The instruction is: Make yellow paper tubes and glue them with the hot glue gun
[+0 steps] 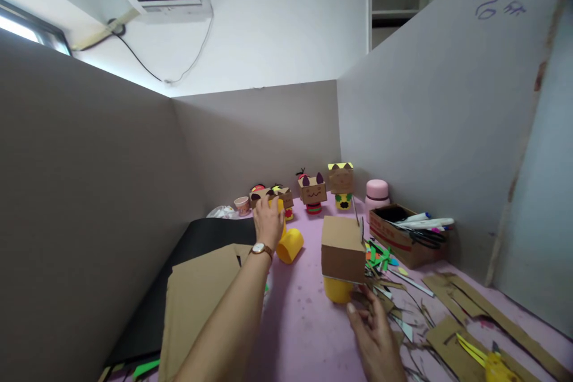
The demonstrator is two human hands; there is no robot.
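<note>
My left hand (268, 221), with a watch on its wrist, reaches across the pink table, its fingers wrapped round a yellow paper tube (283, 228) that they partly hide. A second yellow tube (290, 245) lies on its side just to the right of this hand. Close to the front, a cardboard box (342, 245) sits on a yellow cylinder base (338, 290). My right hand (375, 328) is beside that base with thumb and fingers apart; whether a fingertip touches it I cannot tell.
Several cardboard figures (313, 191) stand at the back. A pink bottle (377, 194) and a carton of pens and scissors (407, 236) stand at right, near paper scraps (380, 256) and yellow-handled scissors (496, 367). Cardboard sheets (201, 286) lie at left.
</note>
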